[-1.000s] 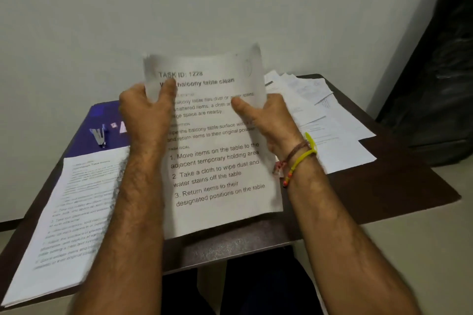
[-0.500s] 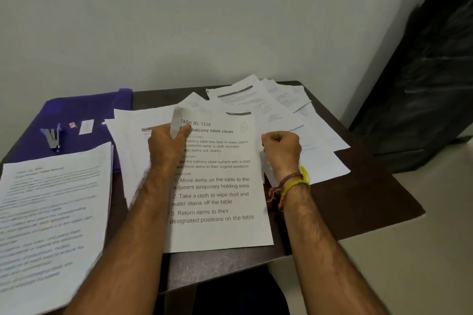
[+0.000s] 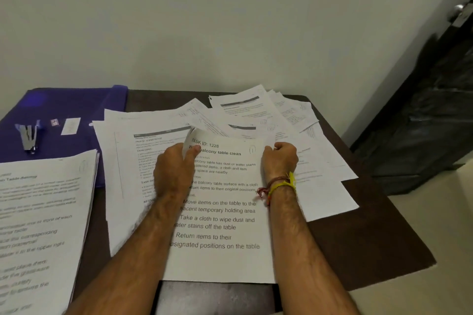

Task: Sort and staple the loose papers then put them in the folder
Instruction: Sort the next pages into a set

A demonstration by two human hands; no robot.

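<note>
A printed sheet headed "balcony table clean" (image 3: 222, 215) lies on the dark table, on top of other loose papers (image 3: 256, 115). My left hand (image 3: 174, 171) pinches its upper left corner, which curls up under my thumb. My right hand (image 3: 280, 158) holds the upper right edge with curled fingers. A purple folder (image 3: 64, 105) lies at the back left with a silver stapler (image 3: 28, 137) on it. A neat stack of papers (image 3: 43, 225) sits at the front left.
The dark table (image 3: 358, 245) stands against a pale wall. Two small slips (image 3: 70, 125) lie on the folder beside the stapler. A dark door (image 3: 440, 110) with a knob stands at the right. The table's front edge is near my body.
I lowered the sheet from upright in the air down flat onto the papers on the table. Both hands kept hold of its top corners.
</note>
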